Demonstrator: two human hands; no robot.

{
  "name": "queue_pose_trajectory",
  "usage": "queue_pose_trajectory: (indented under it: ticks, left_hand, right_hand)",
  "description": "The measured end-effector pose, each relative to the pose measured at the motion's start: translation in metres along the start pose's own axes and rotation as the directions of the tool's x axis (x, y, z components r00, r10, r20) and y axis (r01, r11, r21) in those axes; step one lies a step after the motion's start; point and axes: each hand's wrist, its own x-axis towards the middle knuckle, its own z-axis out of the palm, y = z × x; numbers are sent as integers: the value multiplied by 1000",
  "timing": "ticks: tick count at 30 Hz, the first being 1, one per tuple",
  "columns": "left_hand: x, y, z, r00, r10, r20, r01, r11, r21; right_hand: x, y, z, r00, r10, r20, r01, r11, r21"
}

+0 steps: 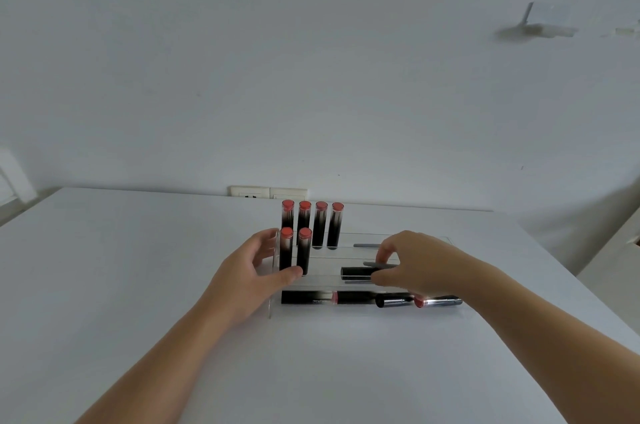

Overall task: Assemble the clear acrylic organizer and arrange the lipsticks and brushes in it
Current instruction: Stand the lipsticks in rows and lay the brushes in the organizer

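A clear acrylic organizer (346,247) with stepped tiers stands on the white table. Several black lipsticks with red caps stand upright in it: a back row (321,224) and two on the middle tier (304,250). My left hand (254,271) cups the organizer's left wall, thumb at its front. My right hand (412,262) pinches a black lipstick (356,271) lying on the middle tier, with a thin grey brush handle (379,265) beside the fingers. On the front tier lie several more lipsticks (325,297) and a silver-ended one (440,301).
The white table (138,285) runs to a white wall with a socket plate (268,192) just behind the organizer. Another grey brush handle (367,245) lies on the back tier. A white surface (609,271) sits beyond the table's right edge.
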Motion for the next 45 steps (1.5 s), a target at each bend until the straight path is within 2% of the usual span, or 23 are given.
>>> queue_pose_trajectory:
  ticks: [4, 10, 22, 29, 31, 33, 36, 38, 40, 43, 45]
  left_hand:
    - [0, 0, 0, 1000, 2, -4, -2, 1000, 10]
    - [-1, 0, 1, 1000, 0, -11, 0, 1000, -2]
    - [-1, 1, 1, 1000, -7, -7, 7, 999, 47]
    - [-4, 5, 0, 1000, -8, -24, 10, 999, 52]
    - [-7, 9, -1, 997, 3, -83, 1, 999, 55]
    - [-12, 14, -4, 977, 51, -208, -30, 994, 101]
    - [-33, 28, -8, 887, 271, -374, -175, 947, 271]
    - [-52, 49, -1, 843, 427, -327, -317, 886, 339]
    - [-67, 69, 14, 849, 486, -208, -397, 846, 357]
    - [-70, 87, 44, 934, 356, -37, -309, 854, 418]
    - [-63, 90, 61, 966, 259, 12, -234, 851, 469]
  right_hand:
    - [-2, -5, 0, 999, 2, -41, -7, 994, -111]
    - [0, -4, -6, 998, -53, -30, 40, 937, -347]
    - [2, 5, -1, 994, -67, -84, 50, 982, -181]
    - [-3, 5, -10, 988, -47, -144, 19, 982, -187]
    - [-6, 7, -10, 992, -17, -125, -4, 987, -162]
    - [-8, 8, -10, 993, 10, -118, -26, 991, -134]
    - [-11, 10, -8, 990, 30, -139, -43, 995, -92]
    - [-12, 12, -7, 987, 47, -153, -58, 996, -67]
    - [-12, 14, -6, 987, 71, -141, -77, 996, -36]
    - [-14, 17, -2, 991, 95, -95, -92, 995, 36]
    - [-15, 18, -1, 994, 93, -65, -88, 993, 85]
